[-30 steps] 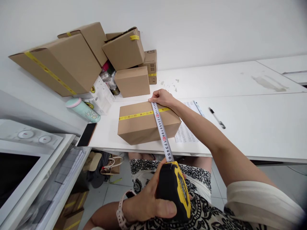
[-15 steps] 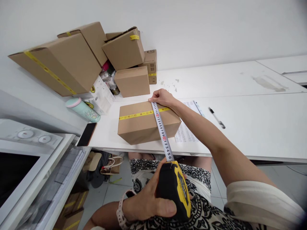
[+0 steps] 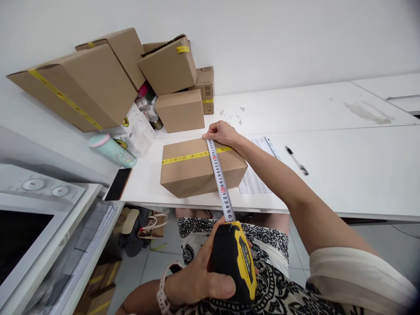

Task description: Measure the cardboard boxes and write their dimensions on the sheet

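A closed cardboard box [image 3: 187,172] with yellow printed tape along its top lies on the white table near the front edge. Across that box runs the pulled-out blade of a tape measure [image 3: 233,262], whose black and yellow case is low, in front of the table. My left hand [image 3: 203,275] is wrapped round the case, thumb along its side. At the box's far edge my right hand [image 3: 220,132] pinches the blade's end against the cardboard. The blade slopes down from there toward me, its numbers facing up. The hook at its tip is hidden under my fingers.
Cardboard boxes [image 3: 95,83] are stacked at the back left, by a mint tumbler [image 3: 113,148] lying tilted and a phone [image 3: 118,183]. Printed sheets [image 3: 254,181] lie partly under my right forearm, with a pen [image 3: 296,160] beyond. A white microwave-like appliance [image 3: 29,192] stands at left.
The tape measure's case, in my left hand, has shifted slightly to the left and turned a little. My right hand keeps its pinch at the box's far edge.
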The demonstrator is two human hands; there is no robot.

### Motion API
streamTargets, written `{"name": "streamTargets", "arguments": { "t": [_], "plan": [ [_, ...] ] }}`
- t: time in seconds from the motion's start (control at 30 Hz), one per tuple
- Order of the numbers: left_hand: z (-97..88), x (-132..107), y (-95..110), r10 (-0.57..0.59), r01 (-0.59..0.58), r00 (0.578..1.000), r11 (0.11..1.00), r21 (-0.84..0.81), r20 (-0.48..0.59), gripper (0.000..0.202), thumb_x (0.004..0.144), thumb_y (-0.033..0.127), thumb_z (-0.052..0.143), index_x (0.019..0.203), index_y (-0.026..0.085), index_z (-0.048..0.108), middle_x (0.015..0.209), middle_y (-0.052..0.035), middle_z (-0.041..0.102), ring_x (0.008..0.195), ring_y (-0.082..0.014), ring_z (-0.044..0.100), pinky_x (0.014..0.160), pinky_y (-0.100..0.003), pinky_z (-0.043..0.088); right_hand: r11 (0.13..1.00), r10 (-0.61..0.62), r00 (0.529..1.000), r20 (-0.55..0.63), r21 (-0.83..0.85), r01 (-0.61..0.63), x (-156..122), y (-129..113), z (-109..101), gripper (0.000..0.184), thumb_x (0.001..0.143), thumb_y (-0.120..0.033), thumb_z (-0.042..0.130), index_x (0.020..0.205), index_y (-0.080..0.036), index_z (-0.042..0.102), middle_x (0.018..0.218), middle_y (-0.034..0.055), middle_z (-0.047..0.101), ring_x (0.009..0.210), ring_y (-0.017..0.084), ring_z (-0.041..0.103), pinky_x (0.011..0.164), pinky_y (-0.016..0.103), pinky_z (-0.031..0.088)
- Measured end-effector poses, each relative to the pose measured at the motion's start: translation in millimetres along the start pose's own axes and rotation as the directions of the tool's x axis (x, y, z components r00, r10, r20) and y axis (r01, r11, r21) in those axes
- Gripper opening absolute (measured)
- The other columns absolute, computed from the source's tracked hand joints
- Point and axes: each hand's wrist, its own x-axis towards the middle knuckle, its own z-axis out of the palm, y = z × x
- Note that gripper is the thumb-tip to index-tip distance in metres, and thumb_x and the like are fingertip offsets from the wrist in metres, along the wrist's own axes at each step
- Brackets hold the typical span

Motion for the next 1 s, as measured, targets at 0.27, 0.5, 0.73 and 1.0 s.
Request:
{"name": "streamTargets", "arguments": {
  "t": [0.27, 0.5, 0.73, 1.0],
  "plan": [
    [-11.4, 2, 0, 0.1, -0.097, 0.995, 0.992, 0.084, -0.025, 0.105, 0.061, 0.037, 0.088, 0.148, 0.044, 0.03, 0.134, -0.0107, 0.048, 0.104, -0.0332, 0.065, 0.087, -0.054, 0.05, 0.937, -0.173, 0.976, -0.134, 0.282, 0.205, -15, -9, -8, 0.033, 0.081, -0.046, 0.068, 0.068, -0.017, 0.056, 0.073, 0.0012, 0.061, 0.07, 0.013, 0.053, 0.069, 0.029, 0.04],
    [-14.7, 7, 21, 0.3, -0.245, 0.95, 0.883, 0.4, -0.082, 0.126, 0.061, 0.042, 0.088, 0.156, 0.044, 0.004, 0.14, -0.0121, 0.049, 0.104, -0.0333, 0.063, 0.081, -0.05, 0.056, 0.8, -0.485, 0.859, -0.162, 0.315, 0.511, -107, -49, -13, 0.024, 0.089, -0.038, 0.064, 0.075, -0.019, 0.06, 0.085, 0.0025, 0.067, 0.084, 0.015, 0.059, 0.08, 0.032, 0.046],
    [-13.0, 8, 81, 0.627, -0.213, 0.757, 0.503, 0.838, -0.183, 0.105, 0.066, 0.044, 0.083, 0.153, 0.042, 0.024, 0.138, -0.0056, 0.057, 0.108, -0.0341, 0.066, 0.081, -0.048, 0.062, 0.816, -0.45, 0.855, -0.259, 0.269, 0.511, -182, -10, -13, 0.02, 0.096, -0.03, 0.055, 0.11, -0.023, 0.066, 0.107, 0.0051, 0.071, 0.099, 0.016, 0.063, 0.085, 0.034, 0.05],
    [-41.2, 47, 174, 0.719, 0.556, 0.689, -0.445, 0.702, -0.09, 0.107, 0.065, 0.059, 0.072, 0.156, 0.029, 0.027, 0.134, -0.0125, 0.062, 0.104, -0.0465, 0.065, 0.076, -0.066, 0.056, 0.85, 0.31, 0.618, -0.722, -0.081, -0.52, -177, 202, -69, 0.02, 0.09, -0.027, 0.049, 0.098, -0.018, 0.066, 0.104, 0.0103, 0.07, 0.098, 0.026, 0.059, 0.081, 0.04, 0.045]
  ]
}}
